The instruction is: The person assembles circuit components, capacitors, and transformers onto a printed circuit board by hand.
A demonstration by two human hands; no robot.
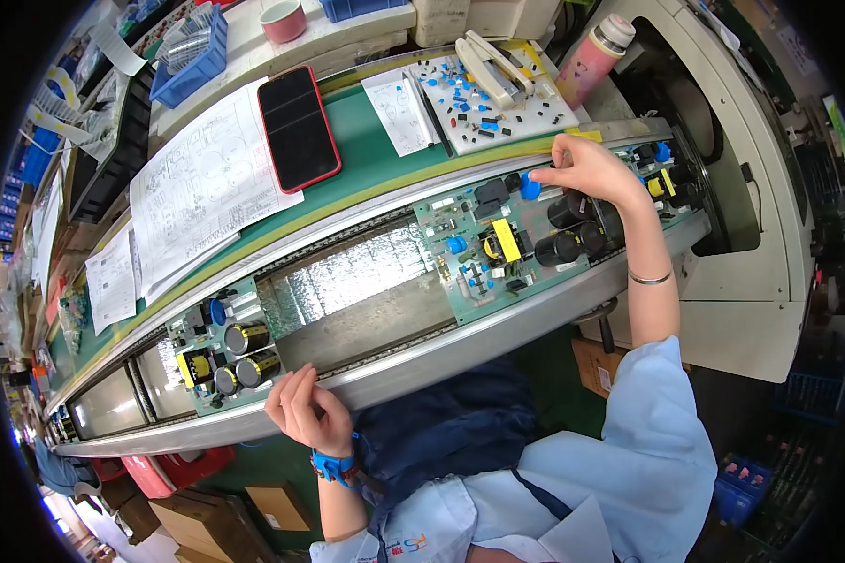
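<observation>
My right hand is over the far side of a green circuit board. Its fingers are curled in, and the thumb tip presses against a blue disc component on that board. A yellow transformer and several black cylindrical capacitors stand beside it. At the near metal rail, my left hand has its fingers curled closed, and its palm is hidden. Close to it sits another circuit board with large capacitors. A blue strap circles the left wrist.
Beyond the rail lie printed sheets, a red-edged phone and a white foam board with loose components and a cream stapler-like tool. A pink flask stands at the back right, near a white machine housing.
</observation>
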